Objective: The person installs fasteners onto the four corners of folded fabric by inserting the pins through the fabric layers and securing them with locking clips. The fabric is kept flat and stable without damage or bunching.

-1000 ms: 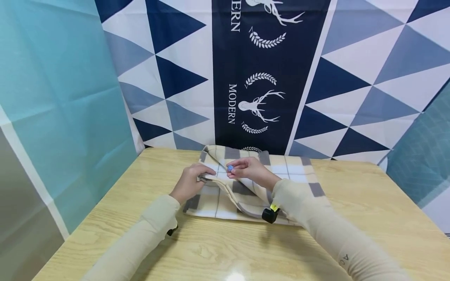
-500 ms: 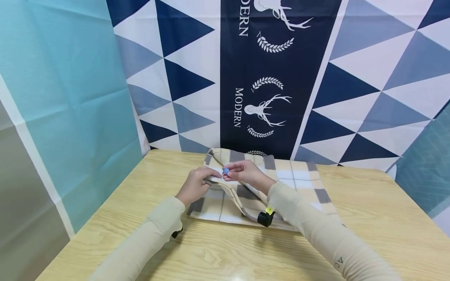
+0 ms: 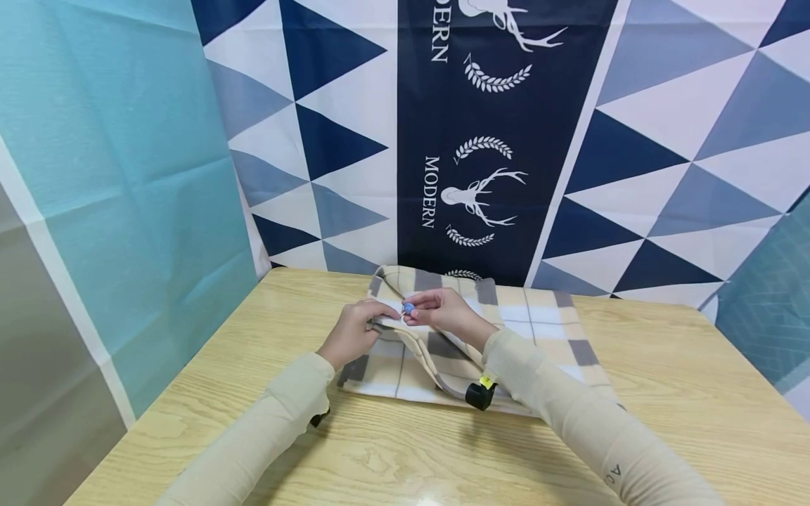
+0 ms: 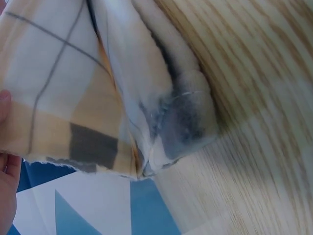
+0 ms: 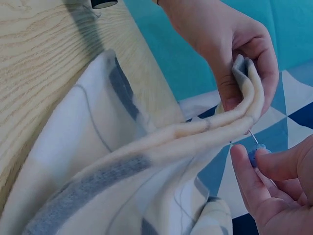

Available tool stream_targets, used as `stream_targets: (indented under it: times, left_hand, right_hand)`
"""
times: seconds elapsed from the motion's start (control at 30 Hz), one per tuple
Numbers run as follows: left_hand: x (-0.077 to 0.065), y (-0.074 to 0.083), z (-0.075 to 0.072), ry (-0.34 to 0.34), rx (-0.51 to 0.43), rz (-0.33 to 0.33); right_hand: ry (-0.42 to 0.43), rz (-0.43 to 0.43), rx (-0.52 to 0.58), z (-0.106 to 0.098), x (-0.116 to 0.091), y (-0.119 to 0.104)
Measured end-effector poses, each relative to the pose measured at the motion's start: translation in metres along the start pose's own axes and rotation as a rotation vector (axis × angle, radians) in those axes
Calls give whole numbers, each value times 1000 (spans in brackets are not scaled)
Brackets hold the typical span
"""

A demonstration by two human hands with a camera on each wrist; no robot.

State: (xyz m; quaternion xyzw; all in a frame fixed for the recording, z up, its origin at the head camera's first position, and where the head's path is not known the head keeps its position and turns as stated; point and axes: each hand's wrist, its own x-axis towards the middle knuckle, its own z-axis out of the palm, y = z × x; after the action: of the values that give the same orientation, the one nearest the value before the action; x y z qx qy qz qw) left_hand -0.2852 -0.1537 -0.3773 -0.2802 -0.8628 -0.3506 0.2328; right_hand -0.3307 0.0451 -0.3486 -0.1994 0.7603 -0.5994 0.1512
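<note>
Between the right hand's (image 3: 444, 310) thumb and fingers is a blue-headed pin (image 3: 408, 308). Its thin metal shaft meets the outer face of the folded fabric in the right wrist view, where the blue head (image 5: 255, 153) shows close beside the cloth. The left hand (image 3: 354, 330) grips the doubled edge of a plaid fleece blanket (image 3: 528, 316), thumb on one side and fingers on the other. In the right wrist view, both layers of the blanket (image 5: 171, 139) run up into that grip. The left wrist view catches only some fingers at its left edge, beside the lifted blanket (image 4: 49, 93).
The blanket lies folded on a wooden table (image 3: 380, 450), near its far edge. A patterned cloth (image 3: 468, 140) hangs behind the table, and a teal panel (image 3: 126, 176) stands at left. A black wrist camera (image 3: 479, 396) hangs under the right sleeve, close over the blanket.
The right hand has brought the pin left to the blanket edge by the left hand. Over the last half second both hands stay nearly still. The head view has shifted slightly.
</note>
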Motion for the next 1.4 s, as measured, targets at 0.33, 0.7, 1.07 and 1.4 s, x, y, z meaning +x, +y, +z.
stream_targets:
  times: [0.33,0.7,1.07,1.4]
  left_hand:
    - [3,0,-2,11,0,31]
    - [6,3,-4,7,1,13]
    - [-2,2,0,81,14,-30]
    - [-5,-3,0,77,16,-5]
  right_hand:
    - [6,-34,-73,0,2,-3]
    - [45,-102,-232,1,1,-9]
    - [66,-185,-371,2,-4,-5]
    - [69,-246,-402,7,-6,-1]
